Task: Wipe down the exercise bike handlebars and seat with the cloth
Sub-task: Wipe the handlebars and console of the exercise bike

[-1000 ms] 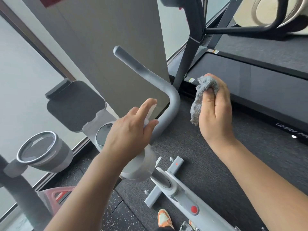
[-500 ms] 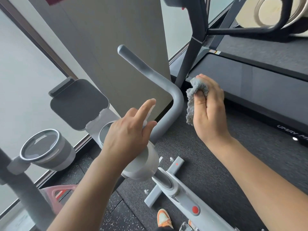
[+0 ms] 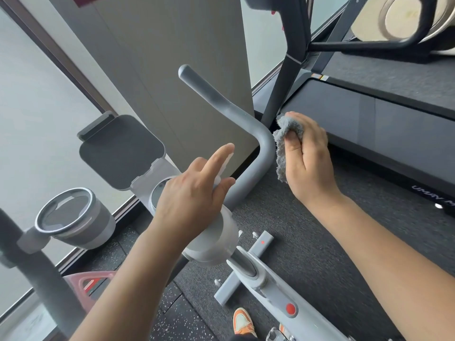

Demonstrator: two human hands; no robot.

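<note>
The bike's grey handlebar [image 3: 221,102] rises from lower centre, bends at mid-frame and runs up to the left. My right hand [image 3: 307,163] grips a crumpled grey cloth [image 3: 283,148], which presses against the outer side of the handlebar's bend. My left hand [image 3: 192,193] wraps the top of a white spray bottle [image 3: 214,244], index finger raised over its nozzle, just left of the lower bar. The seat is out of view.
A dark tablet holder [image 3: 118,151] and a grey cup holder [image 3: 71,217] sit left of the handlebar. A treadmill [image 3: 369,124] fills the right, its black upright [image 3: 288,70] close behind the cloth. The bike's frame [image 3: 270,291] and my orange shoe [image 3: 242,321] are below.
My right hand has carried the cloth leftward until it meets the handlebar bend. My left hand has stayed on the bottle, finger still raised.
</note>
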